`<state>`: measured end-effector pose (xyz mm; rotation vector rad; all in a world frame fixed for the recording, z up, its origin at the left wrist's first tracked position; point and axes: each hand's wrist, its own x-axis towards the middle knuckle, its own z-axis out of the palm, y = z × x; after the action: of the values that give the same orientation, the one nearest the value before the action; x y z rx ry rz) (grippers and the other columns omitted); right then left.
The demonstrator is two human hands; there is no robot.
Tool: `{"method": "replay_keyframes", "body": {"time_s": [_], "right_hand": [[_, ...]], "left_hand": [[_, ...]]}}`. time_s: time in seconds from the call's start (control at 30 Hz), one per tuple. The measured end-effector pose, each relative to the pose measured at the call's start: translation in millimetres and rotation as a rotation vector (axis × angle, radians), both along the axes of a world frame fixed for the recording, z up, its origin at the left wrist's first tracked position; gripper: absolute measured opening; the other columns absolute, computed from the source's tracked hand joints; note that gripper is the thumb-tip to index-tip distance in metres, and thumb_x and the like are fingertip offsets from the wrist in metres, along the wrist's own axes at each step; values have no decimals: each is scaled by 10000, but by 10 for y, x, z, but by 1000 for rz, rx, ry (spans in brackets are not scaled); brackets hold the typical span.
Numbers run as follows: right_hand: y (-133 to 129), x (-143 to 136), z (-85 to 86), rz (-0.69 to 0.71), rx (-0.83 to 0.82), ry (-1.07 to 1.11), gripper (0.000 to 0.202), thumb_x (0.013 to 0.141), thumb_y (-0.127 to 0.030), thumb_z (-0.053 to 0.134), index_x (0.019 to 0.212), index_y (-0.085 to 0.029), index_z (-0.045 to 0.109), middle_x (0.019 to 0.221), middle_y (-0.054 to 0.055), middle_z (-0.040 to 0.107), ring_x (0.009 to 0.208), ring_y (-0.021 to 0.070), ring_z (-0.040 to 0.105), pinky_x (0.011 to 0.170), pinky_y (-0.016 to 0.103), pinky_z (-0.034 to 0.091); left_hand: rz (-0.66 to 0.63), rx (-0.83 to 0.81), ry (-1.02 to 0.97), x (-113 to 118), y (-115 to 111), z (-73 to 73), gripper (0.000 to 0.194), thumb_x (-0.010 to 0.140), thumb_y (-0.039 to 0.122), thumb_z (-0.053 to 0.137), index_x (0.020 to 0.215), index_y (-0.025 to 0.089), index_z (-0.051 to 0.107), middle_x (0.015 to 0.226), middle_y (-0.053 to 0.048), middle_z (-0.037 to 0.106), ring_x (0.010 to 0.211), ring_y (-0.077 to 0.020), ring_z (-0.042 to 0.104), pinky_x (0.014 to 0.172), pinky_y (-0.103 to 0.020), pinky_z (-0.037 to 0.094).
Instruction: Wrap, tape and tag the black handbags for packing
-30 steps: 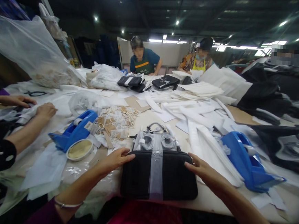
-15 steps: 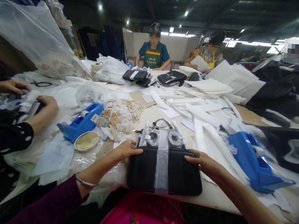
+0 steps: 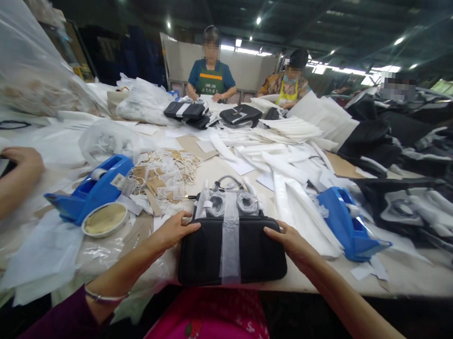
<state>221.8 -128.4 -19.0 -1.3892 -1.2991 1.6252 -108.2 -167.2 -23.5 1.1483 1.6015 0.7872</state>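
Note:
A black bag (image 3: 255, 252) lies at the table's front edge, with a translucent wrapping strip (image 3: 230, 251) running down its middle. Behind its top edge sit wrapped coils (image 3: 248, 203) and a dark looped handle. My left hand (image 3: 172, 230) grips the bag's upper left corner, thumb on the front face. At the upper right corner, my right hand (image 3: 286, 237) holds it in the same way. The fingers behind the bag are partly hidden.
Blue tape dispensers (image 3: 95, 188) stand left and right (image 3: 350, 223). A round tub (image 3: 105, 219) and a pile of stringed tags (image 3: 167, 175) lie left. Another person's arm (image 3: 11, 189) reaches in at far left. Two people (image 3: 211, 79) work across the table, behind white sheets (image 3: 320, 119).
The view has turned to the right, so most things sit further left in the picture. Both my hands still hold the bag. The person at back right has lowered a white sheet.

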Motion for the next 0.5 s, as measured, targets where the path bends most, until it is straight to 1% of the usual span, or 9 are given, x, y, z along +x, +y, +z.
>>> {"method": "replay_keyframes", "body": {"time_s": [0.07,0.17,0.27,0.3,0.37,0.43,0.5], "right_hand": [[9,1,46,31,-47,47,442,675,-412,772,1028,-167,668,996,91,725,983,265,664,900,366,503],[61,25,84,64,-114,97,419,657,-375,791,996,-158,675,1009,98,723,984,260,663,895,352,505],[70,36,73,83,-124,131,450,645,-363,800,1015,-143,667,1023,109,718,979,267,664,897,359,505],[51,32,59,60,-109,131,486,645,-364,801,1050,-141,654,1029,112,716,982,270,663,902,364,503],[-17,15,19,-47,-70,117,635,650,-371,798,1200,-147,575,1074,118,700,1002,269,657,922,374,493],[-118,-10,-27,-186,-36,82,850,656,-380,793,1377,-167,398,1159,130,661,1031,264,646,946,383,479],[-235,-36,-66,-288,13,39,1011,646,-387,791,1462,-184,229,1239,142,610,1061,259,630,959,384,470]], "left_hand": [[10,-9,45,12,5,49,790,554,611,719,1142,109,553,886,-87,693,906,-287,649,741,-344,471],[-5,-29,73,32,8,107,823,550,646,699,1144,95,555,902,-99,683,884,-283,642,718,-340,464],[8,2,111,61,-42,125,737,570,657,680,1057,112,587,920,-93,680,903,-278,630,749,-348,466],[16,32,114,74,-74,124,693,579,655,675,1012,120,595,915,-87,680,904,-273,628,763,-351,468],[30,89,100,105,-157,113,618,593,647,670,937,140,588,887,-69,679,885,-259,631,778,-350,479],[39,110,58,139,-249,94,579,594,632,680,909,159,569,863,-53,676,852,-245,641,773,-349,499],[72,114,38,173,-333,71,581,573,611,704,925,173,559,890,-53,677,855,-243,648,777,-353,519]]}}
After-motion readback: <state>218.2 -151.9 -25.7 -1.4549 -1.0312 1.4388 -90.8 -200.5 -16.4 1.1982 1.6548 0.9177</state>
